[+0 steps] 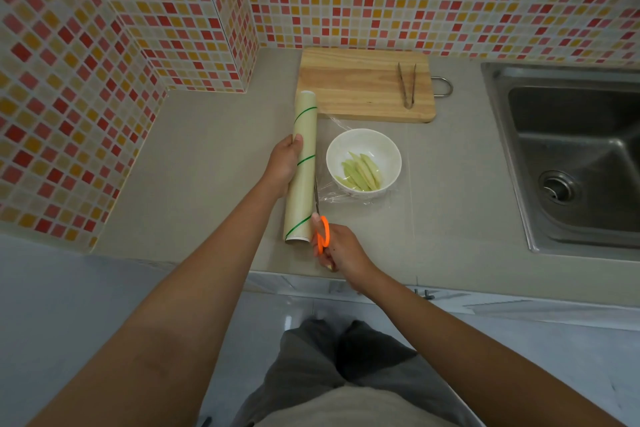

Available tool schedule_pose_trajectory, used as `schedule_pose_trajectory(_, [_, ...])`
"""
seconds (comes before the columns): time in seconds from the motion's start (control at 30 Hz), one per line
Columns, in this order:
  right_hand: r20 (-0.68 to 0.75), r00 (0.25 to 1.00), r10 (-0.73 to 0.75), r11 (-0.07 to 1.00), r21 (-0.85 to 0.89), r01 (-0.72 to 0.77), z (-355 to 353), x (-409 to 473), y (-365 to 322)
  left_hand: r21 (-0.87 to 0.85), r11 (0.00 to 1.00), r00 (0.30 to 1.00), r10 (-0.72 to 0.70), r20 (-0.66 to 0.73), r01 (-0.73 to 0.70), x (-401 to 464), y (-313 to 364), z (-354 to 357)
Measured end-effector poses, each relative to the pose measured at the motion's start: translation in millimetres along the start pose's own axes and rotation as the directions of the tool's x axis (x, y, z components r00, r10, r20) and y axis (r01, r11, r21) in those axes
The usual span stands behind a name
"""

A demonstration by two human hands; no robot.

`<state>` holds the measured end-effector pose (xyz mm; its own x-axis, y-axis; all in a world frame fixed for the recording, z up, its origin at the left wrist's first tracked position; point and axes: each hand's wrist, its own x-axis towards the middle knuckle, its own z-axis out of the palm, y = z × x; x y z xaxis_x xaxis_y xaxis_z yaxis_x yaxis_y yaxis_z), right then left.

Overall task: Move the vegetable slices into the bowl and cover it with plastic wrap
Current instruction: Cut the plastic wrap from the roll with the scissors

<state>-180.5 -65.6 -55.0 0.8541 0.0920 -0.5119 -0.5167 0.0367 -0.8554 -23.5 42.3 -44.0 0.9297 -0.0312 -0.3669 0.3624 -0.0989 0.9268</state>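
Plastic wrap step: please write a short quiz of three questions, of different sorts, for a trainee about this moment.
1. True or false: the vegetable slices are already in the white bowl.
2. Which tool does the right hand hold?
A. tongs
B. orange-handled scissors
C. knife
3. Fill in: the left hand grips the ____.

Key: 1 true; 2 B; 3 plastic wrap roll.

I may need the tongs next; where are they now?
In the head view, the tongs lie on the right end of the wooden cutting board, beyond the white bowl and left of the sink.
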Motion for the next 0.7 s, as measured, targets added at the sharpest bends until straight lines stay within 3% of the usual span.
schedule_pose_trajectory(0.23, [-0.018, 1.0, -0.012, 0.998, -0.064, 0.011, 0, 17, -10, 0.012, 1.0, 1.0, -0.012, -0.002, 0.012, 2, -1, -3])
schedule_pose_trajectory(0.7, [-0.037, 0.999, -0.021, 1.0, -0.009, 0.02, -1, 39, -27, -0.007, 1.0, 1.0, -0.024, 0.016, 0.024, 6, 3, -7])
